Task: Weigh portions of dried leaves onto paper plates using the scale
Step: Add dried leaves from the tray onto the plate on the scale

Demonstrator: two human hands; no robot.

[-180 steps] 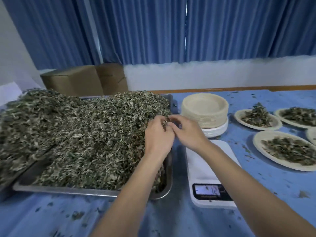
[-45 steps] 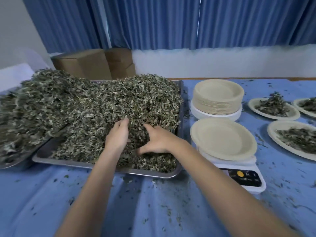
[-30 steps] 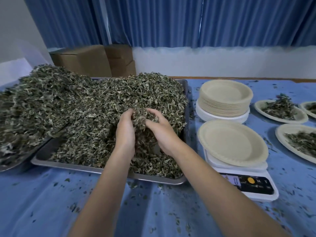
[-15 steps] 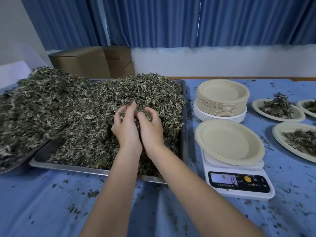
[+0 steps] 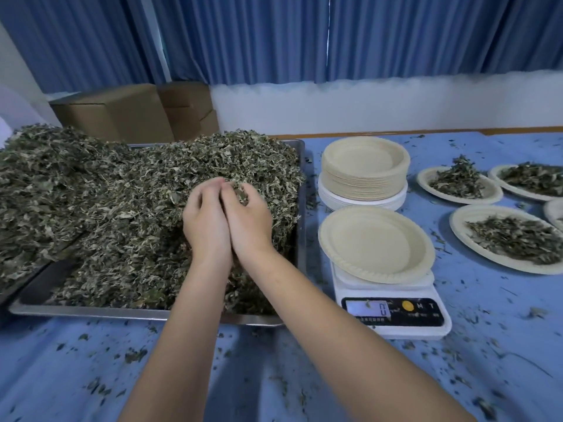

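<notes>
A big heap of dried leaves (image 5: 122,208) fills a metal tray (image 5: 300,239) on the left of the blue table. My left hand (image 5: 205,220) and my right hand (image 5: 248,219) are pressed side by side above the heap. Their fingers curl round a clump of leaves (image 5: 240,191) held between them. To the right, an empty paper plate (image 5: 374,243) sits on the white scale (image 5: 393,312). The scale's display reads 0.
A stack of paper plates (image 5: 364,172) stands behind the scale. Several plates with leaf portions (image 5: 515,239) lie at the right. Cardboard boxes (image 5: 122,112) sit behind the tray. Leaf crumbs litter the blue cloth (image 5: 91,376).
A plate was set on the scale. Both hands dug into the heap, then came together and lifted, closing round a clump of leaves.
</notes>
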